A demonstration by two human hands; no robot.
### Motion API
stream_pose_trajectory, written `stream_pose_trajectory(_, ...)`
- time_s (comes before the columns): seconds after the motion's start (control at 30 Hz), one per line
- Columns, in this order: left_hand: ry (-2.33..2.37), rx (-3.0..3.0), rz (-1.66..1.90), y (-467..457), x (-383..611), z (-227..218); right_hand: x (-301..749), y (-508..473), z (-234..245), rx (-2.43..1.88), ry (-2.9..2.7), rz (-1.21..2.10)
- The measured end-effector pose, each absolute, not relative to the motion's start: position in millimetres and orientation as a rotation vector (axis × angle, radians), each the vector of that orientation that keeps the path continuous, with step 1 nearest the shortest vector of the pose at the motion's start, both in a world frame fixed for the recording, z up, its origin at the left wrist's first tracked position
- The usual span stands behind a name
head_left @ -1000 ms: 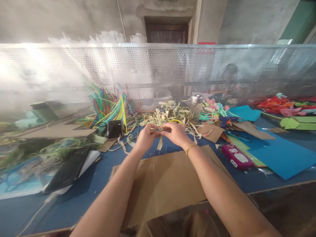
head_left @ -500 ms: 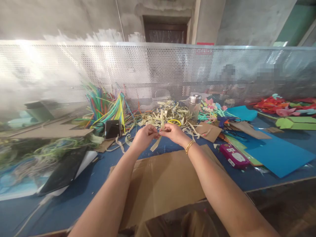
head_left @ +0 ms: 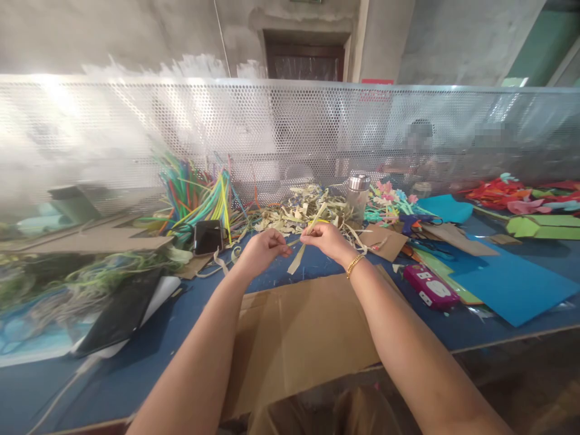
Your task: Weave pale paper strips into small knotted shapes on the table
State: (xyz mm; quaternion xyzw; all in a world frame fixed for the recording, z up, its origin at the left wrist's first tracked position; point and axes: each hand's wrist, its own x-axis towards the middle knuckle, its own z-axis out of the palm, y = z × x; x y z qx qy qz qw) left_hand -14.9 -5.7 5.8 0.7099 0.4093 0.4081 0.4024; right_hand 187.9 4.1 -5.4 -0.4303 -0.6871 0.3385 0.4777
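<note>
My right hand (head_left: 327, 240) pinches a pale yellow-green strip (head_left: 296, 261), which looks like paper or fabric. One end sticks up above the fingers and another hangs down below them. My left hand (head_left: 265, 251) is closed in a pinch a little to the left. A thin part of the strip spans the gap to its fingertips. Behind the hands lies a heap of similar pale strips (head_left: 294, 219). Below them a brown cardboard sheet (head_left: 308, 332) lies on the blue table (head_left: 158, 356).
Coloured stems (head_left: 194, 193) and a black phone (head_left: 207, 237) are at left. A steel-lidded bottle (head_left: 357, 196) stands behind the right hand. A purple case (head_left: 429, 286) and blue sheets (head_left: 516, 281) lie at right. A perforated metal screen (head_left: 308, 127) closes off the back.
My hands have moved apart slightly, the right one shifting right with the strip. The strip, upright before, now leans to the right at its top.
</note>
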Motion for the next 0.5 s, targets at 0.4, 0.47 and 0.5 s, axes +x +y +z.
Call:
stream_pose_trajectory(0.4, 1.049, 2.164, 1.126, -3, -12, 6, 183, -16, 10, -1.207, -2.022, 0.441)
stream_pose_trajectory(0.47, 1.100, 2.171, 1.092, -1, -14, 4, 185, -16, 10, -1.170, -2.032, 0.502)
stream_pose_trajectory(0.5, 1.148, 2.160, 1.087, 0, -15, 3, 187, -15, 10, -1.154, -2.030, 0.543)
